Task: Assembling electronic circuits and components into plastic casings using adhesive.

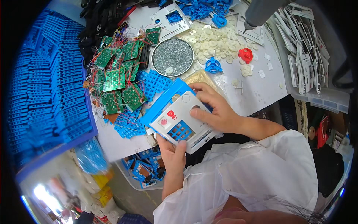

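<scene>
While my left fingers [181,147] and right fingers [203,116] are grasping a white-and-blue casing [186,115], I'm watching circuit boards [115,79] crowding the table [257,93] beside a purple crate [59,154].

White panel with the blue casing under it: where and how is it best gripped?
Probably at the lower and right edges of the white panel and blue casing together, left hand from below, right hand from the right. The pair is broad and flat, giving edges to pinch, while the panel's cut-outs, one showing a blue grid, offer less support.
</scene>
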The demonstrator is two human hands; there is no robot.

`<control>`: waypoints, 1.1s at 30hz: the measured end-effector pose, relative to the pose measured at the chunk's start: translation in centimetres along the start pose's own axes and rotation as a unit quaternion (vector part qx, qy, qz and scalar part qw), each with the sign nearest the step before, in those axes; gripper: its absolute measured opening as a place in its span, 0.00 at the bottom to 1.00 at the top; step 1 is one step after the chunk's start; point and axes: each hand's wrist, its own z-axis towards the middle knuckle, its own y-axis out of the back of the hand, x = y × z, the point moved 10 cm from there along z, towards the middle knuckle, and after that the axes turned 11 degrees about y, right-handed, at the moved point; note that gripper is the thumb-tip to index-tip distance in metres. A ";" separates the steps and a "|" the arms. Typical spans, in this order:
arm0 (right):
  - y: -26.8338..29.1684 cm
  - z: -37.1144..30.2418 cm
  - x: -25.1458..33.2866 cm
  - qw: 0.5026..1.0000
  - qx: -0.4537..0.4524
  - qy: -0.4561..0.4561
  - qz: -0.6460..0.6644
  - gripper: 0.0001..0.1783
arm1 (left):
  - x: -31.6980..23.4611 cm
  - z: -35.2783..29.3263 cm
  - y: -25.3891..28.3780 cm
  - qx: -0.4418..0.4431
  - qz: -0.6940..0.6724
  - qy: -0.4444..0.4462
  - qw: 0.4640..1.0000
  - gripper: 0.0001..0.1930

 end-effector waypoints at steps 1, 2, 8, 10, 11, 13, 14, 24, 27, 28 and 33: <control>0.1 -0.1 0.7 1.000 -0.004 0.011 0.001 0.17 | 0.1 0.0 0.2 -0.010 -0.031 0.024 0.999 0.33; 0.1 -0.1 1.3 1.000 -0.006 0.020 0.001 0.16 | 0.2 -0.1 0.5 -0.020 -0.063 0.050 0.997 0.32; 1.9 -2.0 1.7 1.000 0.020 -0.008 -0.002 0.13 | 0.4 -0.2 2.1 -0.056 -0.119 0.057 0.990 0.31; 1.3 -2.3 1.5 0.998 0.053 -0.034 -0.005 0.11 | -0.3 -0.8 1.2 -0.064 -0.091 0.057 0.992 0.31; 1.2 -2.4 1.0 0.997 0.043 -0.067 0.021 0.10 | -0.5 -0.9 0.9 -0.067 -0.077 0.059 0.993 0.31; 1.1 -2.8 0.4 0.994 0.037 -0.094 0.050 0.08 | -0.6 -1.0 0.8 -0.059 -0.062 0.053 0.995 0.32; 1.0 -2.9 0.2 0.994 0.043 -0.088 0.056 0.07 | -0.8 -1.2 0.8 -0.058 -0.054 0.050 0.996 0.32; 0.5 -3.8 -0.6 0.978 0.038 -0.124 0.165 0.06 | -1.6 -1.9 0.6 -0.043 -0.069 0.053 0.995 0.36; 0.5 -3.7 -0.5 0.977 0.035 -0.129 0.169 0.07 | -1.7 -2.0 0.7 -0.047 -0.071 0.047 0.995 0.36; 0.5 -3.8 -0.6 0.977 0.035 -0.133 0.161 0.07 | -1.8 -2.0 0.7 -0.047 -0.068 0.044 0.996 0.36; 0.4 -4.0 -0.7 0.982 0.036 -0.128 0.134 0.09 | -1.8 -2.2 0.9 -0.044 -0.066 0.041 0.996 0.37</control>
